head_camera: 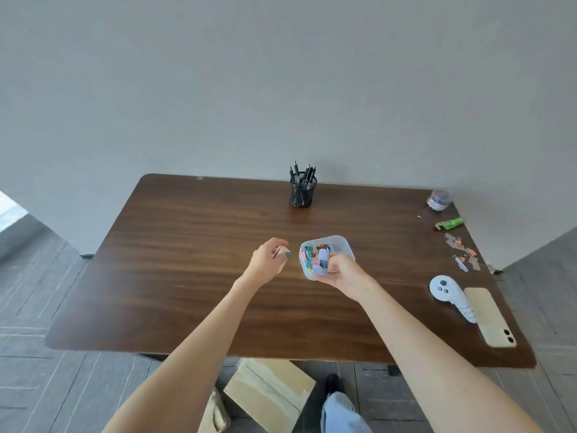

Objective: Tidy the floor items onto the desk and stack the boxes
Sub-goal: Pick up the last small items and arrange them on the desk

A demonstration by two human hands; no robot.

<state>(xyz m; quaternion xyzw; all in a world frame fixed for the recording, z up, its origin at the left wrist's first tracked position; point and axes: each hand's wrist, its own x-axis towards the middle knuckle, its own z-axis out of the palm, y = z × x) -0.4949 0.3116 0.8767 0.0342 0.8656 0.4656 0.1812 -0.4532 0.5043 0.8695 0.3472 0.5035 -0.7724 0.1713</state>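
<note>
My right hand [342,275] holds a small clear plastic organiser tray [342,243] above the middle of the brown wooden desk [175,276]. The tray is filled with coloured binder clips, and a pale blue stapler-like item leans at its near edge against my fingers. My left hand [268,259] hovers just left of the tray, fingers pinched on a teal binder clip [286,254]. On the floor below the desk's near edge lies a cardboard box [271,395], with part of a second box [215,414] to its left.
A black mesh pen cup [303,190] stands at the desk's back. Along the right side lie a clear jar [438,200], a green tube [449,224], loose binder clips [463,253], a white controller [449,292] and a phone [490,317]. My shoe [334,384] is by the box.
</note>
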